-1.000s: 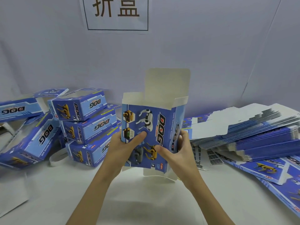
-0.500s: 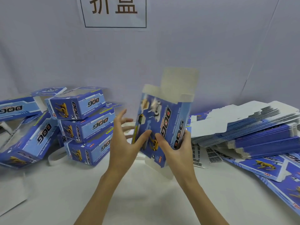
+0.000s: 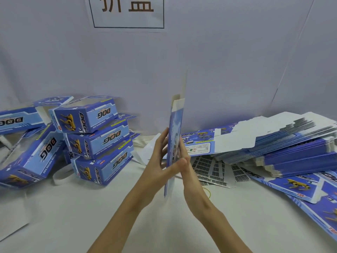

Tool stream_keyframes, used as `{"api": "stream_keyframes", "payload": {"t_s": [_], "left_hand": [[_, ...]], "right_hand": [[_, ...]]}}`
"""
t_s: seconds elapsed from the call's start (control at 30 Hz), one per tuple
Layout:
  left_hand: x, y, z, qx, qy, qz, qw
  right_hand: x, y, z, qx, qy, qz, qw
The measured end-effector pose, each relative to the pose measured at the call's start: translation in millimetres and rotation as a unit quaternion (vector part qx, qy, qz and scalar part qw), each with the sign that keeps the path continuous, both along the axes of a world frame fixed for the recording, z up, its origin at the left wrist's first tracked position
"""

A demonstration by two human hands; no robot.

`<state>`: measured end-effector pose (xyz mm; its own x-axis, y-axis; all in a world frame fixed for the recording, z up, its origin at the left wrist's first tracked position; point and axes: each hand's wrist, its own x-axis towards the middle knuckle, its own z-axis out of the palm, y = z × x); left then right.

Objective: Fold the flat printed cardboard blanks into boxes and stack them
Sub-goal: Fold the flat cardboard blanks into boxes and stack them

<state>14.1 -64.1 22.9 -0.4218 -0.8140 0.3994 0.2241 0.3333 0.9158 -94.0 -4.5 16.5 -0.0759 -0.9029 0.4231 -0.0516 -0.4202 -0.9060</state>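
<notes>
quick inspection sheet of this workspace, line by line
surface: white table, partly bare.
job's things: blank upright, edge-on, between both palms; folded boxes stacked left; flat blanks piled right.
clutter: barcode sheets and yellow rubber band near the pile.
grips: left hand and right hand press the blank flat-fingered.
cables: nothing seen.
surroundings: white wall with a printed sign.

glossy printed cardboard blank, white matt inside; folded boxes glossy cardboard; matt table.
</notes>
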Motion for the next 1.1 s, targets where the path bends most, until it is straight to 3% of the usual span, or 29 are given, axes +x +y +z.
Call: {"api": "stream_keyframes", "payload": {"t_s": [0.07,0.23,0.37,0.43,0.57,0.67,0.77,0.9,1.1], "left_hand": [[5.8,-2.7,1.9,0.052,0.063,0.037,0.996],[38.0,-19.9,5.8,0.149,0.174,0.063,0.971],[47.7,-30.6,-0.6,0.239,0.154,0.066,0.956],[44.3,-33.6,-2.3,0.21,0.121,0.103,0.965],[35.8,-40.4,-10.1,0.026,-0.019,0.249,0.968],[23.2,-33.2,-11.3,-0.006,-0.098,0.213,0.972],[15.9,-28.7,-11.6,0.001,-0.088,0.172,0.981],[19.8,-26.6,-7.9,0.076,-0.041,0.082,0.993],[35.5,-24.2,1.6,0.181,-0.046,-0.042,0.981]], "right_hand": [[-1.4,-5.1,-0.8,0.004,-0.006,-0.005,1.0],[-16.4,-14.7,-2.8,0.023,0.089,-0.145,0.985],[-39.4,-20.2,-1.8,0.09,0.073,-0.158,0.981],[-52.7,-21.3,-2.0,0.101,0.01,-0.142,0.985],[-62.9,-21.5,-8.0,0.09,-0.016,-0.141,0.986],[-53.3,-22.3,-13.2,0.069,0.019,-0.109,0.991],[-42.4,-20.6,-17.8,0.052,0.082,-0.058,0.994],[-38.2,-18.3,-17.2,0.061,0.054,0.005,0.997],[-51.1,-16.9,5.0,0.028,-0.042,-0.035,0.998]]}}
